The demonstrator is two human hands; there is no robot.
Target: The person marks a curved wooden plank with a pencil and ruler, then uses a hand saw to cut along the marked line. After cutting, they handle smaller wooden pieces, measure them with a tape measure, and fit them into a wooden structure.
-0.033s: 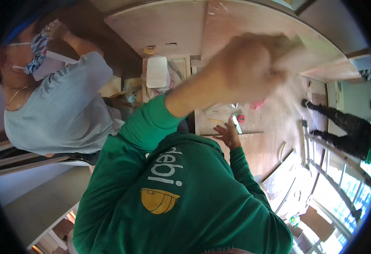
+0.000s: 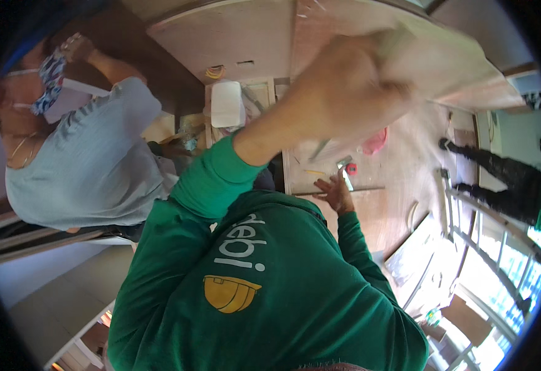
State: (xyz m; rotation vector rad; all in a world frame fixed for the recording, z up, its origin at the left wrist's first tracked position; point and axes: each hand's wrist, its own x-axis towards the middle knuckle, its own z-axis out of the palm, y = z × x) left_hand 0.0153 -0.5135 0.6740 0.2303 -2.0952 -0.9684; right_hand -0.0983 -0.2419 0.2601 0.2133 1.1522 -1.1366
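My left hand (image 2: 358,86) is raised over the wooden surface and smeared by motion. Its fingers close around a pale greenish flat piece (image 2: 399,44), too blurred to name, close to a large wooden panel (image 2: 344,21). Lower down, my right hand (image 2: 338,195) has its fingers spread. Against it lies a narrow whitish strip-like thing (image 2: 347,180); I cannot tell if the palm touches it. Just beyond are a red tape measure (image 2: 352,168) and a thin yellow pencil-like stick (image 2: 314,171). A pink thing (image 2: 376,141) is partly covered by my left hand.
At left stands a person in a grey shirt (image 2: 91,161). A white container (image 2: 227,104) sits beyond my left forearm, near a yellow coil (image 2: 215,72). On the right are a ladder (image 2: 493,263) and another person's dark-trousered legs (image 2: 499,170). A board (image 2: 409,250) leans below them.
My left hand has shifted up and slightly left with the pale piece, uncovering more of the pink thing. My right hand stays nearly in place.
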